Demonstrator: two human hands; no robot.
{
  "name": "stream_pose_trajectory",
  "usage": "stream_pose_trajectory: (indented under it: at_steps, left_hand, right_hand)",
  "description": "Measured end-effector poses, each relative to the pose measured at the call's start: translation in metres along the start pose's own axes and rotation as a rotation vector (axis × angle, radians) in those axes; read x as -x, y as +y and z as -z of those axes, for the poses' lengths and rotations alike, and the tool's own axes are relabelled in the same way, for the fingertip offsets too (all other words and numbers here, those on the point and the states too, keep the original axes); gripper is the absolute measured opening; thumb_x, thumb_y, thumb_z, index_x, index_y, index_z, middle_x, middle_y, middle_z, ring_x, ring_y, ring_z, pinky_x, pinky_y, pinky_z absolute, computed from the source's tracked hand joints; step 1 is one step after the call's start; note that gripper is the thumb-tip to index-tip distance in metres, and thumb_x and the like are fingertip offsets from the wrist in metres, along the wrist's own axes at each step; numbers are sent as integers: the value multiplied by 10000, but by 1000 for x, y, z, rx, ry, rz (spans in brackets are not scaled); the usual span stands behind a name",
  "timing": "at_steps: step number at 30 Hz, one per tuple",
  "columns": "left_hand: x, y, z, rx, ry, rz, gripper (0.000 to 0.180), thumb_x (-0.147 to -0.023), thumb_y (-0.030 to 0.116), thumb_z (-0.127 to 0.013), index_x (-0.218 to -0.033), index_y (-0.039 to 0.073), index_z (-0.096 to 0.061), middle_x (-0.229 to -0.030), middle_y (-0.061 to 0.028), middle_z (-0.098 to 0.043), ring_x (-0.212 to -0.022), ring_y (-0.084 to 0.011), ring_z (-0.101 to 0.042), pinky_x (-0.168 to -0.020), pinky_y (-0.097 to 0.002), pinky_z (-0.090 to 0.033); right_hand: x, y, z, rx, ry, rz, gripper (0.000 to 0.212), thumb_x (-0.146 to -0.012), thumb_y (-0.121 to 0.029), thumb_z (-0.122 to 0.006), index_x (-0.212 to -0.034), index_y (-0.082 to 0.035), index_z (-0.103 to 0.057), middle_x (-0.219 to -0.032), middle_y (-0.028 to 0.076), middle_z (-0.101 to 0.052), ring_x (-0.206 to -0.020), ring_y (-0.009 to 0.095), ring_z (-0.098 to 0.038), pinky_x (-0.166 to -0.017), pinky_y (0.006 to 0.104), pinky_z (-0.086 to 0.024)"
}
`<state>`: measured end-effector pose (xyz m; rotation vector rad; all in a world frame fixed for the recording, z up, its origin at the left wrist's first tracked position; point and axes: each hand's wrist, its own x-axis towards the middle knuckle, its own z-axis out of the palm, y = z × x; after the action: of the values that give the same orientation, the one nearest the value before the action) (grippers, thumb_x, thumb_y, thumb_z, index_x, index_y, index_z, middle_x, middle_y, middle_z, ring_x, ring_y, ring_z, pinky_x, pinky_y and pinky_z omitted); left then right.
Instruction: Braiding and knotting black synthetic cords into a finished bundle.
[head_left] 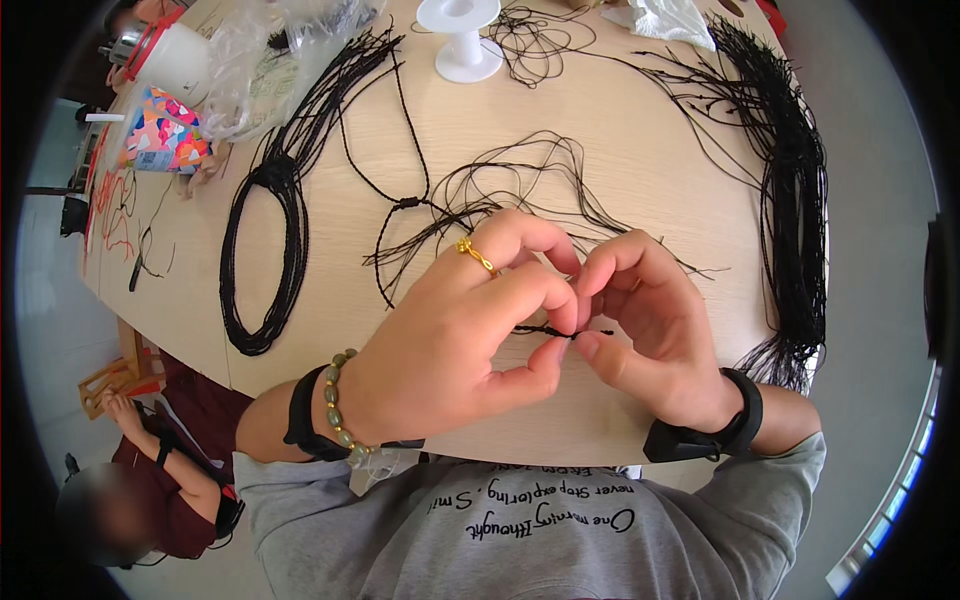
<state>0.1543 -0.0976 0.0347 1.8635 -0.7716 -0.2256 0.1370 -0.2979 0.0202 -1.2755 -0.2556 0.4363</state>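
Observation:
Near the table's front edge, both hands meet over a thin black braided cord (540,329). My left hand (470,320), with a gold ring and a green bead bracelet, pinches it between thumb and index finger. The thumb and curled fingers of my right hand (645,330) close on the same cord just to the right, where a short end sticks out. Just beyond my hands lie loose black strands (540,180). A knotted black cord loop (408,203) rests left of those strands.
Looped black cords (232,260) lie at left; a thick bundle of black strands (797,220) lies at right. At the back are a white spool (468,55), clear plastic bags (240,80), a patterned cup (165,130) and a white bottle (172,62). A person (180,470) sits at left.

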Motion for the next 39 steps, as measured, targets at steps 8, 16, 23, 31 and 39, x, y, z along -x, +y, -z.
stream_pose_trajectory:
  at_steps: [8, 16, 23, 31, 39]
  left_hand:
    - [1, 3, -1, -60, 16, -26, 213, -686, -48, -692, -856, 17, -582, -1115, -134, -501, -904, -223, -604, -795, -333, -520]
    - [0, 5, 1, -88, 33, -35, 226, -665, -63, -704, -842, 16, -587, -1104, -144, -513, -915, -233, -611, -795, -331, -529]
    - [-1, 6, 0, -90, 9, -34, 235, -658, -69, -709, -840, 14, -586, -1106, -145, -511, -899, -223, -616, -795, -328, -531]
    - [1, 10, -2, -115, -4, -44, 237, -651, -46, -728, -829, 21, -586, -1099, -148, -509, -891, -215, -607, -770, -330, -533]
    - [1, 14, -1, -202, 61, -87, 232, -650, -19, -738, -819, 24, -584, -1071, -148, -517, -884, -231, -596, -746, -332, -528]
  right_hand:
    - [2, 1, 0, 26, -17, 24, 351, -773, 73, -587, -1078, -37, -453, -983, 34, -539, -896, 99, -538, -838, 276, -451]
    - [1, 0, 0, 8, -9, 44, 348, -763, 79, -598, -1043, -50, -434, -951, 30, -546, -881, 97, -536, -821, 274, -450]
    - [0, -2, 1, 46, -25, 39, 391, -720, 102, -597, -1004, -74, -392, -963, 34, -517, -873, 124, -557, -833, 302, -455]
    - [0, -9, -7, 10, 8, -55, 397, -680, 99, -547, -964, -92, -346, -915, 26, -524, -841, 108, -536, -755, 275, -432]
    - [1, -9, -6, 159, -12, 101, 422, -655, 100, -579, -939, -88, -330, -906, 48, -521, -794, 99, -497, -731, 258, -427]
